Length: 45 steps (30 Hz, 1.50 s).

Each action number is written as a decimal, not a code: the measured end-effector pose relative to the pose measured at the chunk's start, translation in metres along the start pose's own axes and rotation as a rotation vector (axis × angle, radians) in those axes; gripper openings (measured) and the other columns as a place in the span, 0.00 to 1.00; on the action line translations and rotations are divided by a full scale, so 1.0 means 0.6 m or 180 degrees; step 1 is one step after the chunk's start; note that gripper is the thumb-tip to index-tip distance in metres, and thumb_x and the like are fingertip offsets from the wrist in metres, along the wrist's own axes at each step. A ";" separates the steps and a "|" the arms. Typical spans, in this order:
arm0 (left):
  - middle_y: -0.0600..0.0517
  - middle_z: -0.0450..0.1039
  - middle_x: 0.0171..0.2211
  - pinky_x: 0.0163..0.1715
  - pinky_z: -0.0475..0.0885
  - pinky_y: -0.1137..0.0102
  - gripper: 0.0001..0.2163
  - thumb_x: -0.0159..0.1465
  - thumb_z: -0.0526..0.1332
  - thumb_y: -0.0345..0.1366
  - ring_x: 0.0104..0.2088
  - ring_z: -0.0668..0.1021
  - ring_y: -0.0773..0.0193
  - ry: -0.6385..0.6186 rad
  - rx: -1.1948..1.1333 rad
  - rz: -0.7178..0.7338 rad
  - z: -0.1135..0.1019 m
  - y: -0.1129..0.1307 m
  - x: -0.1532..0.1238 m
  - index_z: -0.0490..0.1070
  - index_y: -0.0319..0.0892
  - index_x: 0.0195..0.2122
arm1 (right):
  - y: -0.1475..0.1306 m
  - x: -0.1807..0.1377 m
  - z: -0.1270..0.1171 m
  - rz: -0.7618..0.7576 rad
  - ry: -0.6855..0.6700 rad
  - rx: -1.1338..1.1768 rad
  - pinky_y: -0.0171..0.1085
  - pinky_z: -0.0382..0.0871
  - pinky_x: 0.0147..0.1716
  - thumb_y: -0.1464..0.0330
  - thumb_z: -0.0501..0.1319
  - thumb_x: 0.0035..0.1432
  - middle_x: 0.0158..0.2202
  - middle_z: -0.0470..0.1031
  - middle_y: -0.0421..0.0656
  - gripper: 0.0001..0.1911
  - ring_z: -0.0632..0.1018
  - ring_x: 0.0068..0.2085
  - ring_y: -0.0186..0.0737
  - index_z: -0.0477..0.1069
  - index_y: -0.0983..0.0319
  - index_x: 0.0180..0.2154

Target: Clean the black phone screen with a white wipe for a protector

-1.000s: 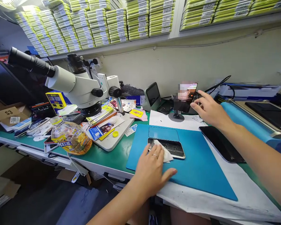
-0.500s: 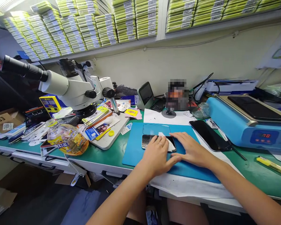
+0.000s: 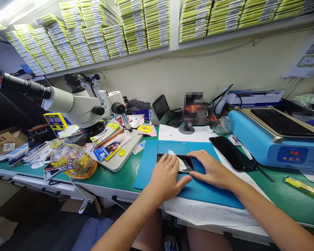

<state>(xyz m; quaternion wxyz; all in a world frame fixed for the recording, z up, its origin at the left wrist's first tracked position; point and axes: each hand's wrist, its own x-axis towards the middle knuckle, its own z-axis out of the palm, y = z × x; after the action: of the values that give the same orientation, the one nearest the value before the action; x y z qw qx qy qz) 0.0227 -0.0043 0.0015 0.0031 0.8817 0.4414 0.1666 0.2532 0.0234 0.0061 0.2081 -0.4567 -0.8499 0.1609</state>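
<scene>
A smartphone (image 3: 190,164) lies flat and sideways on a blue work mat (image 3: 146,170). My left hand (image 3: 166,176) presses a white wipe (image 3: 181,164) against its dark screen, fingers together and covering the screen's left part. Around the phone's right end, the thumb and fingers of my right hand (image 3: 211,169) grip the edges. Just behind the phone, a clear glass panel with a thin dark border (image 3: 172,147) rests on the mat.
Right of the mat lies another black phone (image 3: 226,151), beside a blue heating plate (image 3: 272,146) with a lit display. At left stand a microscope (image 3: 78,108) and a bottle of orange liquid (image 3: 73,160). A yellow-handled tool (image 3: 303,188) lies far right.
My left hand has slid leftward over the phone screen with the wipe. The right hand still holds the phone's right end. The whole view has shifted slightly.
</scene>
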 end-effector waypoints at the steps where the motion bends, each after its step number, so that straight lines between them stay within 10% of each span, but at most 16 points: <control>1: 0.36 0.68 0.64 0.69 0.59 0.56 0.34 0.73 0.49 0.57 0.66 0.69 0.49 -0.0001 -0.0051 0.0134 0.005 0.012 0.011 0.66 0.30 0.63 | 0.000 0.000 0.000 -0.0002 0.0019 0.0017 0.56 0.70 0.57 0.52 0.63 0.59 0.55 0.75 0.52 0.27 0.74 0.57 0.57 0.69 0.57 0.57; 7: 0.39 0.65 0.67 0.70 0.58 0.54 0.33 0.74 0.45 0.56 0.69 0.65 0.50 0.0023 -0.0115 0.0226 0.020 0.047 0.009 0.63 0.31 0.66 | 0.005 -0.001 0.003 -0.0059 0.0033 0.0031 0.54 0.70 0.56 0.55 0.62 0.61 0.55 0.75 0.51 0.24 0.74 0.57 0.55 0.69 0.58 0.56; 14: 0.42 0.62 0.68 0.68 0.61 0.48 0.29 0.74 0.50 0.52 0.69 0.66 0.50 0.0010 -0.0227 -0.0304 -0.005 0.008 -0.074 0.62 0.36 0.68 | 0.001 -0.004 -0.002 0.0016 0.0008 0.0081 0.55 0.70 0.57 0.53 0.64 0.59 0.55 0.75 0.52 0.27 0.73 0.57 0.55 0.69 0.59 0.55; 25: 0.44 0.60 0.70 0.68 0.61 0.46 0.23 0.74 0.53 0.43 0.70 0.63 0.49 0.0061 -0.0731 -0.0513 -0.006 -0.041 -0.078 0.61 0.42 0.68 | 0.005 -0.005 -0.004 -0.0018 0.0003 0.0182 0.54 0.70 0.55 0.55 0.66 0.57 0.55 0.75 0.49 0.24 0.74 0.55 0.54 0.69 0.57 0.53; 37: 0.48 0.72 0.62 0.69 0.57 0.44 0.12 0.73 0.52 0.33 0.66 0.70 0.53 0.0393 -0.1175 -0.0907 -0.003 -0.066 -0.080 0.72 0.47 0.52 | 0.003 -0.009 -0.004 0.0057 -0.0111 0.0120 0.54 0.70 0.54 0.55 0.63 0.59 0.55 0.73 0.48 0.21 0.73 0.55 0.53 0.69 0.55 0.52; 45: 0.45 0.73 0.52 0.49 0.76 0.57 0.05 0.71 0.57 0.36 0.51 0.79 0.52 0.0777 -0.1257 -0.1369 0.002 -0.054 -0.083 0.71 0.45 0.44 | -0.001 -0.012 -0.006 0.0131 -0.0245 0.0093 0.53 0.70 0.56 0.55 0.62 0.62 0.57 0.72 0.49 0.23 0.72 0.58 0.53 0.68 0.55 0.56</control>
<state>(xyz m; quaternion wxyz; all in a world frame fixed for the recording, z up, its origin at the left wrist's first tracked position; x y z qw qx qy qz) -0.0298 -0.0231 -0.0193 0.1564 0.7240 0.5740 0.3492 0.2580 0.0172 0.0083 0.1786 -0.4644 -0.8452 0.1950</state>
